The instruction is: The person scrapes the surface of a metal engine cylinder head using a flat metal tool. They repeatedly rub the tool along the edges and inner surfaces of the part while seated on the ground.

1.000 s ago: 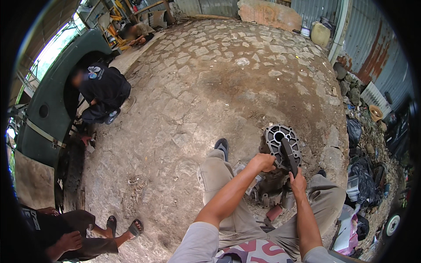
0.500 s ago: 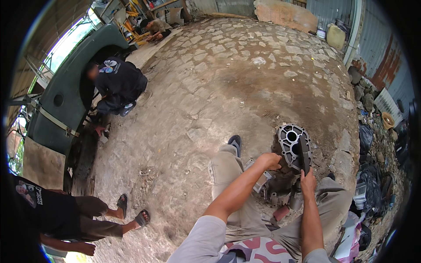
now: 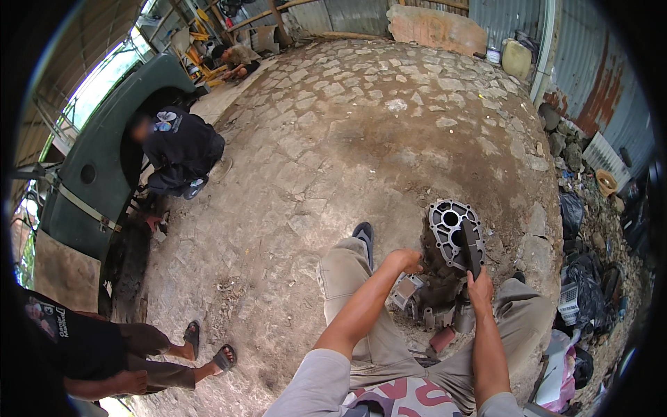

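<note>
A metal gear housing (image 3: 437, 233) with a bolt-hole rim and large round openings stands between my knees. My right hand (image 3: 479, 286) is closed round the lower end of a long, dark, flat bar (image 3: 472, 244), which lies across the right side of the housing's face. My left hand (image 3: 411, 261) hovers left of the housing, apart from it, with the fingers curled in; whatever may be inside them is hidden. Below it sits a small pale metal block (image 3: 405, 289). Further metal parts and a reddish cylinder (image 3: 442, 339) lie nearer to me.
A co-worker in black (image 3: 182, 149) crouches by a dark green vehicle body (image 3: 104, 156). Another person in sandals (image 3: 156, 347) stands at the left. Bags and scrap (image 3: 587, 292) line the right edge. A yellowish jerrycan (image 3: 516, 59) stands by the corrugated wall.
My left hand has drawn away from the housing's edge, to the left and slightly lower. My right hand still grips the bar. The whole view has shifted slightly.
</note>
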